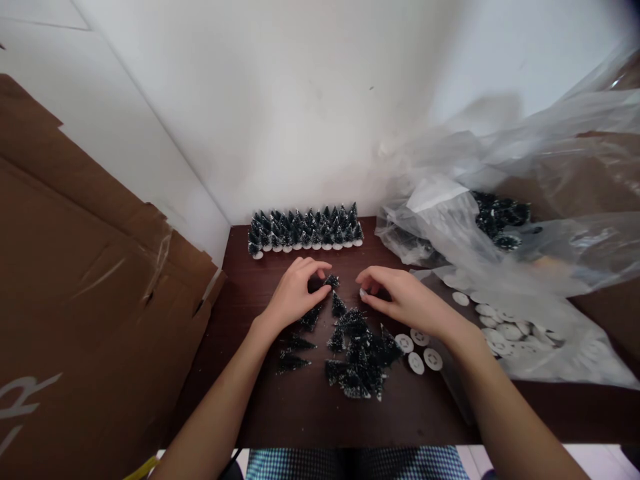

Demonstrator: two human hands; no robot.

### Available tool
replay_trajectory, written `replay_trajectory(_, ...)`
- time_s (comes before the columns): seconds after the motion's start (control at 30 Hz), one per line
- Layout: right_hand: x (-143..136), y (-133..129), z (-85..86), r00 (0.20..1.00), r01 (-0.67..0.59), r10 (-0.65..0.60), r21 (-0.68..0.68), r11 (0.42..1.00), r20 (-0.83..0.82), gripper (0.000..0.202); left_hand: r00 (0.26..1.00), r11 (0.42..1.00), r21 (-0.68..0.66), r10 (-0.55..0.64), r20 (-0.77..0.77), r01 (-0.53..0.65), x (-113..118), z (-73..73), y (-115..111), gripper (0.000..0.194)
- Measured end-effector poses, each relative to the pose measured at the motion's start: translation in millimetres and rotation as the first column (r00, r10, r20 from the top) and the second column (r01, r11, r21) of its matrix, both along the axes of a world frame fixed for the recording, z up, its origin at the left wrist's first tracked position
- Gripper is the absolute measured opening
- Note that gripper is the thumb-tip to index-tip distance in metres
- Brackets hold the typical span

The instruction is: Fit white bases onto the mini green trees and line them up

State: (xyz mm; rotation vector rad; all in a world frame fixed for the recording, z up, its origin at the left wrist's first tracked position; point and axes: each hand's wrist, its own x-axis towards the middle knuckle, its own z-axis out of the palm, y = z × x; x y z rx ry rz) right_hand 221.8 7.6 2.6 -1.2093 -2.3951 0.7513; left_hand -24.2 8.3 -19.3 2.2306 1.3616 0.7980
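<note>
My left hand reaches over the dark table with thumb and fingers curved around a small frosted bottle-brush tree. To the right, my right hand hovers with curled fingers and the thumb a little apart; a small pale spot by the thumb tip may be a nail. Between my forearms lies a heap of loose miniature trees, and a few single ones lie to its left. Several round white bases rest right of the heap, under my right wrist.
Rows of upright trees on white bases stand by the white wall. A clear plastic bag at right holds more trees and white discs. A large cardboard box borders the left side. The table's front edge is near my lap.
</note>
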Motion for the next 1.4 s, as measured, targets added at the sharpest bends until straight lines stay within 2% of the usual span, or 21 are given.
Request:
replay_trajectory(0.17,-0.2,-0.3,0.3,1.000,-0.007,0.007,-0.004,1.000,0.007,0.015,0.993,1.000,0.007,-0.008,-0.115,0.009,0.1,1.9,-0.7,0.032)
replay_trajectory(0.37,-0.7,-0.8,0.1,1.000,0.012,-0.012,0.003,1.000,-0.003,0.019,0.983,0.999,0.031,-0.012,-0.185,0.018,1.9,-0.8,-1.0,0.023)
replay_trajectory(0.57,-1.9,-1.1,3.9,0.995,0.095,-0.094,0.047,0.994,-0.034,0.019,0.987,0.999,0.033,-0.033,-0.156,0.038,3.6,2.2,-2.5,0.010)
replay_trajectory(0.7,-3.2,-1.5,6.0,0.987,0.140,-0.134,0.060,0.988,-0.091,0.016,0.990,0.999,0.016,-0.038,-0.138,0.041,4.0,3.4,-2.6,0.009)
replay_trajectory(0.9,-7.0,-2.8,3.3,0.984,0.161,-0.153,0.079,0.984,-0.095,0.015,0.993,0.999,0.024,-0.046,-0.112,0.049,3.4,2.3,-1.2,0.022)
replay_trajectory(1.03,-10.6,-3.4,1.0,0.959,0.236,-0.221,0.074,0.969,-0.176,0.012,0.998,0.999,0.022,-0.035,-0.043,0.036,2.7,3.1,-0.7,0.028)
replay_trajectory(1.1,-12.3,-3.3,0.3,0.930,0.280,-0.264,0.030,0.959,-0.255,0.010,0.999,0.999,-0.001,-0.033,0.032,0.033,2.1,5.2,-0.5,0.027)
replay_trajectory(1.17,-14.1,-3.2,0.0,0.888,0.289,-0.295,-0.070,0.955,-0.353,0.012,0.993,0.999,-0.017,-0.032,0.113,0.034,1.1,8.1,-0.3,0.027)
replay_trajectory(1.3,-18.8,-4.1,1.7,0.768,0.184,-0.340,-0.322,0.929,-0.543,0.021,0.971,0.999,-0.009,-0.046,0.233,0.050,-1.3,12.6,-0.1,0.027)
replay_trajectory(1.4,-22.7,-5.5,3.8,0.703,0.154,-0.429,-0.468,0.870,-0.567,0.022,0.960,0.997,-0.015,-0.066,0.271,0.073,-1.4,13.5,-0.7,0.024)
